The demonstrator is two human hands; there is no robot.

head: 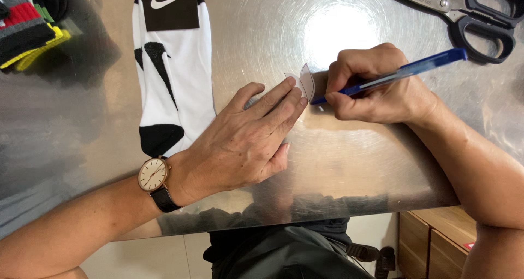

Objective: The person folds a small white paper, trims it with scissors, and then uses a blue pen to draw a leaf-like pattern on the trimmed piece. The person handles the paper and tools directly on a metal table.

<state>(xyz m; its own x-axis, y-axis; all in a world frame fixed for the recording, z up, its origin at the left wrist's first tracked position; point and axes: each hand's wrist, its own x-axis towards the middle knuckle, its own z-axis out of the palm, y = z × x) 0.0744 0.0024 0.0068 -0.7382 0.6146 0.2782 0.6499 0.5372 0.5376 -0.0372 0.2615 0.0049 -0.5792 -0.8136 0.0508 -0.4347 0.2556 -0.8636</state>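
Observation:
My left hand (245, 140) lies flat on the shiny metal table (349, 164), its fingertips pressing down a small clear plastic strip (307, 81) whose free end curls upward. A watch with a pale face and dark strap sits on that wrist. My right hand (376, 85) grips a blue pen (404, 71) in a writing hold, the tip touching the table just beside the curled strip. A tiny white scrap (321, 109) lies under the pen hand.
A white sock with black markings and a black card label (172, 66) lies left of my left hand. Folded colourful socks (27, 25) are at the top left. Black-handled scissors (469, 11) rest at the top right. A wooden cabinet (436, 241) stands below the table edge.

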